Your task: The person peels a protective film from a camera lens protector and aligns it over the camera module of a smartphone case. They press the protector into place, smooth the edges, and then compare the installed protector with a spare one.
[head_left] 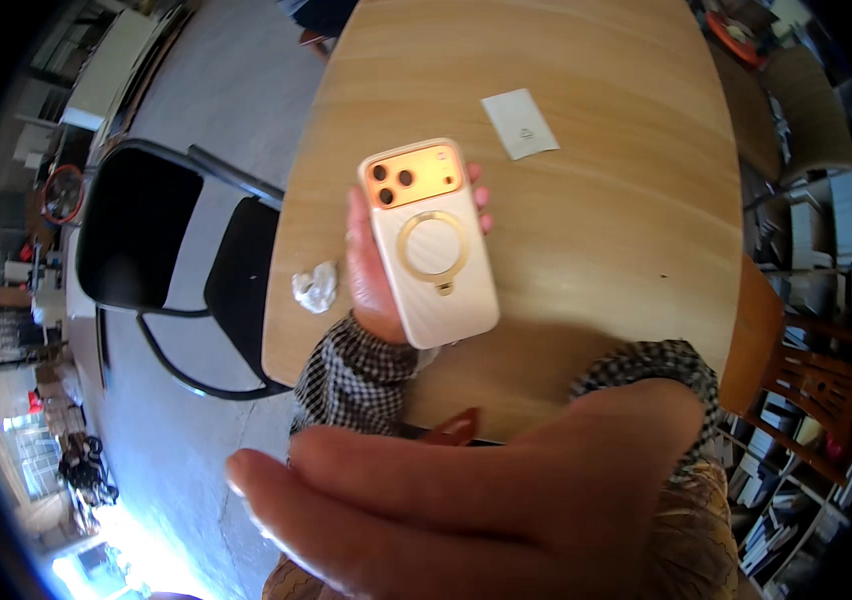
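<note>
My left hand (pixel 372 282) is wrapped round a smartphone (pixel 446 307) in a pale cream case, its fingertips showing along the right edge. The phone's back faces up, with an orange camera panel holding several dark lenses and a gold ring stand lower down. Large and close in the lower middle, my right hand (pixel 516 490) has its fingers stretched out to the left and holds nothing that I can see. Both wrists wear black-and-white checked cuffs.
Beneath the phone is a wooden table (pixel 606 220). A white printed card (pixel 519 124) lies on its far part, and crumpled white tissue (pixel 315 288) near its left edge. Black chairs (pixel 141 225) stand to the left, a wooden chair (pixel 816 385) to the right.
</note>
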The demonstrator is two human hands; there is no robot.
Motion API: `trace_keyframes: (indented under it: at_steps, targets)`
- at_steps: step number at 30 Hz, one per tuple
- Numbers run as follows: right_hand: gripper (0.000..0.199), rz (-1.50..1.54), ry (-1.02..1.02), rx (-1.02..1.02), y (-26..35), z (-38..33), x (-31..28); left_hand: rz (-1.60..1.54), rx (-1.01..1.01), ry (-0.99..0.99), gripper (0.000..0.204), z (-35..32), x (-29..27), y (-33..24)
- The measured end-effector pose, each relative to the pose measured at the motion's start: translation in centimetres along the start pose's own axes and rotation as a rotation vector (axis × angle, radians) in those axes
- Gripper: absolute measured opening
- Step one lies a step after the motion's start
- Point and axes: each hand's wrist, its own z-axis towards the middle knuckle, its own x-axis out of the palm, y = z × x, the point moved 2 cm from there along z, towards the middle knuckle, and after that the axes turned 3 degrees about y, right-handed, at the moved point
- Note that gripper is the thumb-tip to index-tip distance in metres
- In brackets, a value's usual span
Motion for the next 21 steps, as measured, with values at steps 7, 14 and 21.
trace_keyframes:
  at_steps: [7, 14, 21]
  targets:
    - [0.039, 0.224, 0.39, -0.202, -1.9, 0.5, -1.8, 0.041, -0.008, -0.014, 0.077, 0.4, -0.2, 0.7]
    - [0.048, 0.413, 0.755, -0.286, -1.8, 2.7, -3.6, 0.053, 0.004, -0.009, 0.073, 0.5, 0.3, 0.8]
    - [0.052, 0.21, 0.169, -0.499, -1.0, 0.2, -0.3, 0.014, 0.012, -0.023, 0.072, 0.0, 0.5, 0.1]
